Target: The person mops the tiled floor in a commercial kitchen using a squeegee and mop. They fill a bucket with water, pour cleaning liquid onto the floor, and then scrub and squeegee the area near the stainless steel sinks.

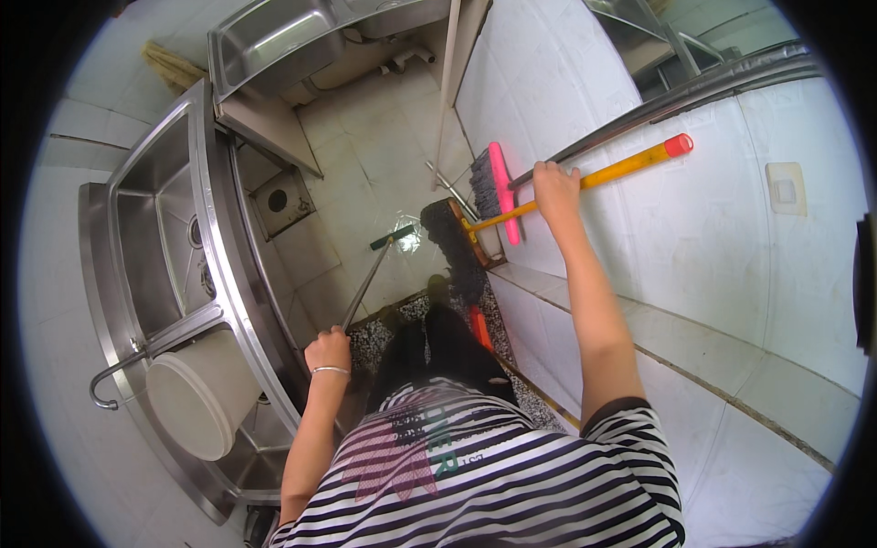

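Note:
My left hand, with a bracelet at the wrist, is closed around the grey handle of a floor tool with a narrow green head. That head rests on the wet tiled floor. At the right wall, my right hand grips a yellow handle with a red end cap. It runs down to a wooden broom head with dark bristles. Beside it is a pink broom head with grey bristles. Its dark handle also passes at my right fingers; I cannot tell whether they hold it.
Steel sinks line the left side; a whitish bucket lies tilted in one. Another steel sink stands ahead, with pipes beneath. A floor drain lies at left. A tiled ledge runs along the right wall. An orange-red object is near my legs.

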Tool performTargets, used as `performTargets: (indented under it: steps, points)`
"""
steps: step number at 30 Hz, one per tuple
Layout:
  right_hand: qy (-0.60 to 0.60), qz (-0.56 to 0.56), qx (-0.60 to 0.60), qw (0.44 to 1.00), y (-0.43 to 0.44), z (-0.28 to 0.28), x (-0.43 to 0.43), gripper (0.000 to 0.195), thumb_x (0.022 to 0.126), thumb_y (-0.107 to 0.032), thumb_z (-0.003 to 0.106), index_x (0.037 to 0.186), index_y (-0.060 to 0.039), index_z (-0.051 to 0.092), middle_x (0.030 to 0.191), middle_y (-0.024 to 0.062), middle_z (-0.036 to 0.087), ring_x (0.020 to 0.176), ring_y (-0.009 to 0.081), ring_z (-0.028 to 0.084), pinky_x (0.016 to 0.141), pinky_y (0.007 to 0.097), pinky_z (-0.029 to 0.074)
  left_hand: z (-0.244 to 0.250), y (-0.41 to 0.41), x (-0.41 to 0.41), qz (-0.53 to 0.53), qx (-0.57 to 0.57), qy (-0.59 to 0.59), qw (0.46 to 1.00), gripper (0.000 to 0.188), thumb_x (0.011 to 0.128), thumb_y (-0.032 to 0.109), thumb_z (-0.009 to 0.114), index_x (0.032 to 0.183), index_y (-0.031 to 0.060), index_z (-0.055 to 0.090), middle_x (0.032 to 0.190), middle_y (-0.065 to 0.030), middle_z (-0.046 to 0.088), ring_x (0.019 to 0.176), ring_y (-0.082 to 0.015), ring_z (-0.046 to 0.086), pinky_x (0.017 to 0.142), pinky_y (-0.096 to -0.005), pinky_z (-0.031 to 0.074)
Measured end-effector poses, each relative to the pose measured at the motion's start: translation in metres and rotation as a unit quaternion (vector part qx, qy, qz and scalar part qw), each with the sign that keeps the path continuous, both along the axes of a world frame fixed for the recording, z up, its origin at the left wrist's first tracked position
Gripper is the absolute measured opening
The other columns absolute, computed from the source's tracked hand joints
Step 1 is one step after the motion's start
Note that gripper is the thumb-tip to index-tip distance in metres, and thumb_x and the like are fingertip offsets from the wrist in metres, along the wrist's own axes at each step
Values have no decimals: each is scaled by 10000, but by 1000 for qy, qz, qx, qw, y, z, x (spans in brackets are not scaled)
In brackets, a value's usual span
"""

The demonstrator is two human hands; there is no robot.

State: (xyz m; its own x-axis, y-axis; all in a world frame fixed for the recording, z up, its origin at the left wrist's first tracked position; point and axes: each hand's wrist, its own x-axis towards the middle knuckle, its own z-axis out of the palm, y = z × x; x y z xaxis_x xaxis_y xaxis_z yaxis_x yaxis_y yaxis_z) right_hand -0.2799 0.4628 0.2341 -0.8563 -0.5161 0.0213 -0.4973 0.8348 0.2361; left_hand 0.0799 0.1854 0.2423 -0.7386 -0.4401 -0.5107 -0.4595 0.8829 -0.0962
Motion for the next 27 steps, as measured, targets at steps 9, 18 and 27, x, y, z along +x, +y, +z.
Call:
performTargets:
  steps: [9,18,27]
  points:
    - [-273,-123,332,894,-11,-79,-22,181,790,-173,533,906,-104,652,838,60,643,693,234,618,584,482,456,-4,2,-18,-42,-27,7,999,109,773,173,530,770,70,564,715,-126,624,650,-274,636,551,-350,515]
    - [-291,61,304,905,-45,-74,56,212,794,-160,514,929,-94,663,951,85,646,795,228,644,586,375,507,-1,2,-28,-55,-29,14,998,107,788,109,488,781,64,585,724,-132,634,674,-273,642,566,-343,517]
    - [-295,-60,236,924,26,61,162,175,786,-108,474,809,-46,635,781,147,638,746,282,629,607,385,488,9,-18,-33,-161,20,50,985,80,747,97,542,755,62,614,728,-109,643,685,-236,647,565,-316,520]
